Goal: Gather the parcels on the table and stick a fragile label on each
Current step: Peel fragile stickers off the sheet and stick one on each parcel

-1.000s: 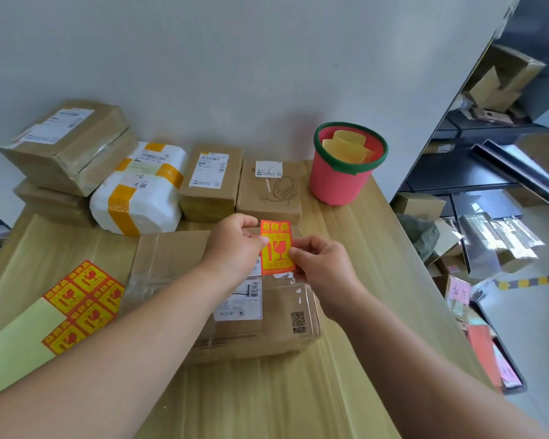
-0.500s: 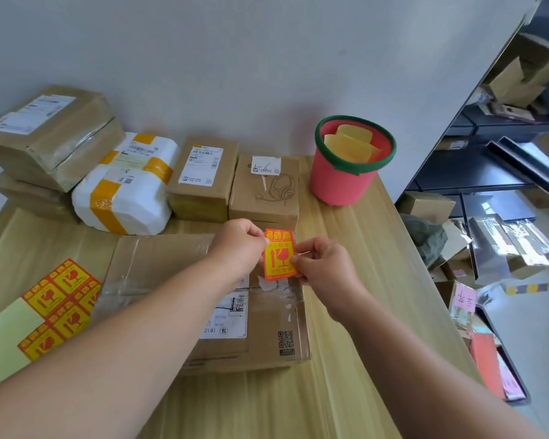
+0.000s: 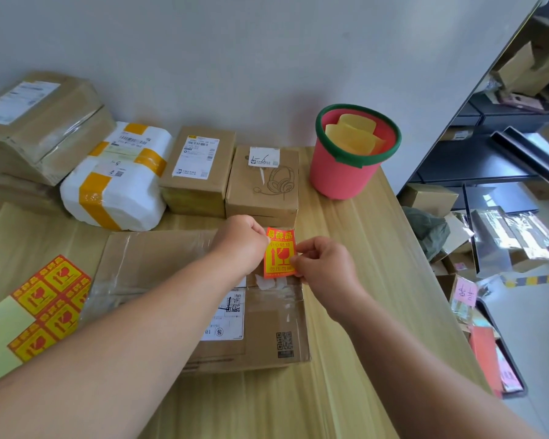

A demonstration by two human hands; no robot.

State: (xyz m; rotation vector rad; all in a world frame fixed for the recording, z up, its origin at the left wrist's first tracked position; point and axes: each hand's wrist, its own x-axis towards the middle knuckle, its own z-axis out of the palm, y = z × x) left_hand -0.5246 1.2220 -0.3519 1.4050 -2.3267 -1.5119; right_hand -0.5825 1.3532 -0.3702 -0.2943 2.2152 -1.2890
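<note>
Hardly anything has moved: left hand (image 3: 240, 240) and right hand (image 3: 325, 266) each pinch one side of the label (image 3: 279, 253). It stands tall, just over the box (image 3: 159, 261), at its far right corner.

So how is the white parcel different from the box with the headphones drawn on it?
The white parcel is rounded and banded with orange tape; the headphone box is brown, square-edged cardboard. The white parcel looks wider than the headphone box. Both carry white labels on top.
</note>
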